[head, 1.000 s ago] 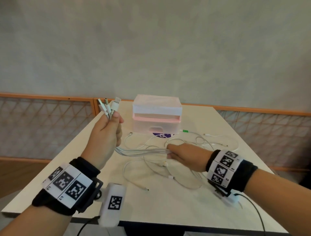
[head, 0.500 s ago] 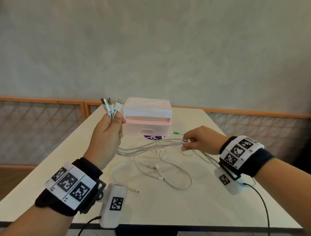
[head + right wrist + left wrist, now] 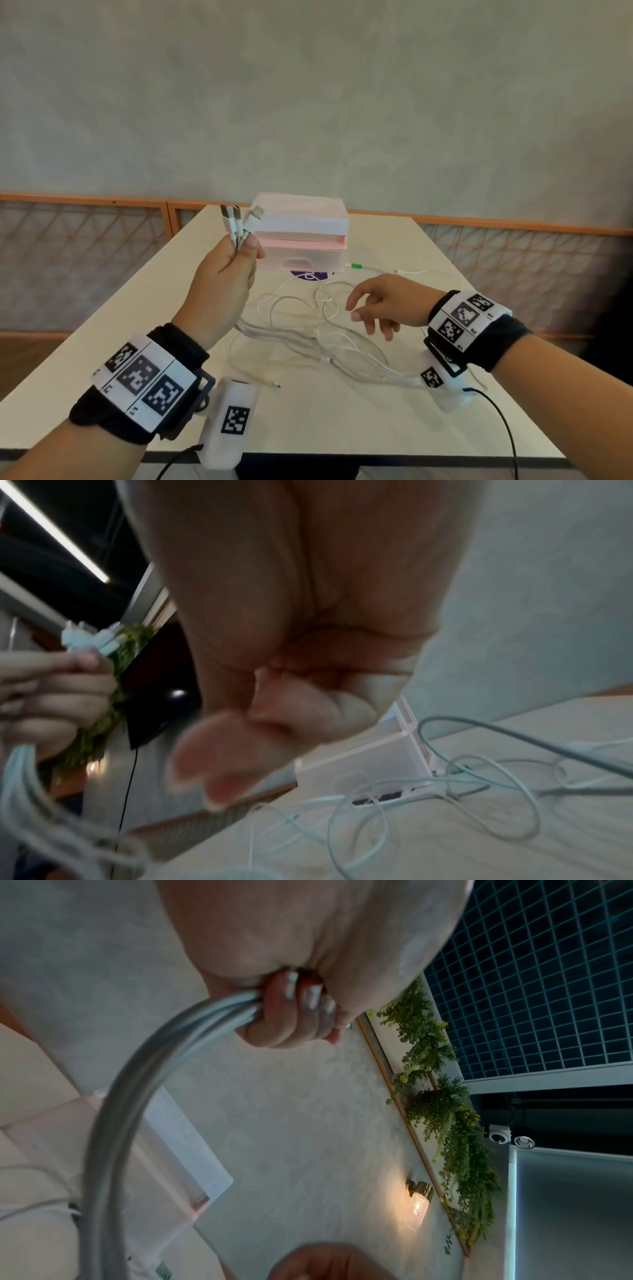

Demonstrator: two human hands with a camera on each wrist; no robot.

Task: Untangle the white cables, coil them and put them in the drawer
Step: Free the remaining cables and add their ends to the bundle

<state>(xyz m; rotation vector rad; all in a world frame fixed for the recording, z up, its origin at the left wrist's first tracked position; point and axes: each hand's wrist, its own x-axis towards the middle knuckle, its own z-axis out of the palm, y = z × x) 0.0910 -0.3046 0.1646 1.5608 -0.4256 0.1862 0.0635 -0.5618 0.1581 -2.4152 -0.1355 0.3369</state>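
My left hand [image 3: 227,274] is raised above the table and grips a bunch of white cables [image 3: 239,224] just below their plugs, which stick up past my thumb. In the left wrist view the cable bunch [image 3: 143,1074] curves down out of my fist [image 3: 291,1010]. The rest of the white cables [image 3: 308,329] lie in loose tangled loops on the table. My right hand [image 3: 373,308] hovers over those loops with fingers spread and loose, holding nothing. A small pink and white drawer box [image 3: 301,236] stands behind the cables, its drawer closed.
The white table [image 3: 102,359] has its front edge close to me and drops off at both sides. A green-tipped connector [image 3: 356,265] and another thin white lead [image 3: 409,271] lie right of the box. A purple sticker [image 3: 310,275] shows under the box front.
My right hand has let go of the cable strands it was pulling rightward; they dropped onto the table and the hand now hovers open. My left hand keeps holding the plug ends up.
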